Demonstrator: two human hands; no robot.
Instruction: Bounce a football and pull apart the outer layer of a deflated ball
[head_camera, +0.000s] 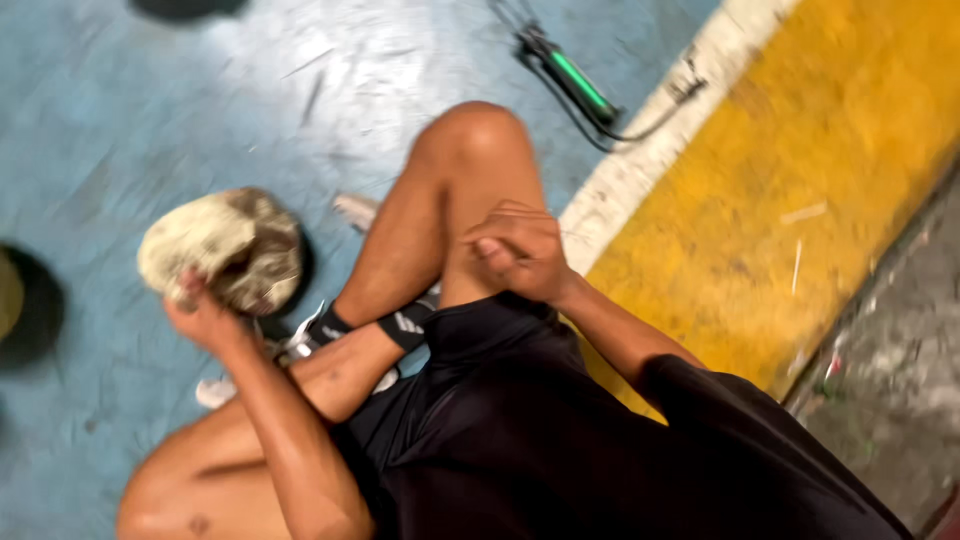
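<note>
My left hand (205, 318) grips the worn, round ball (222, 250) from below, out to my left over the blue floor (120, 110), while my right hand (520, 250), fisted and empty, rests against my shin.

blurred ball (222, 250), dark disc (20, 305) cut off

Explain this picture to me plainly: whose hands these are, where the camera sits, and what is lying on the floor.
There is no machine here. One camera, worn on a person's head, looks down at their own bare arms and crossed legs as they sit on a blue painted floor. The left hand grips a worn, dirty, rounded thing, probably a deflated ball. The right hand is closed in a fist by the knee; whether it holds anything is hidden. Farther off lies a black and green hand pump, beside a white and yellow floor stripe.
</note>
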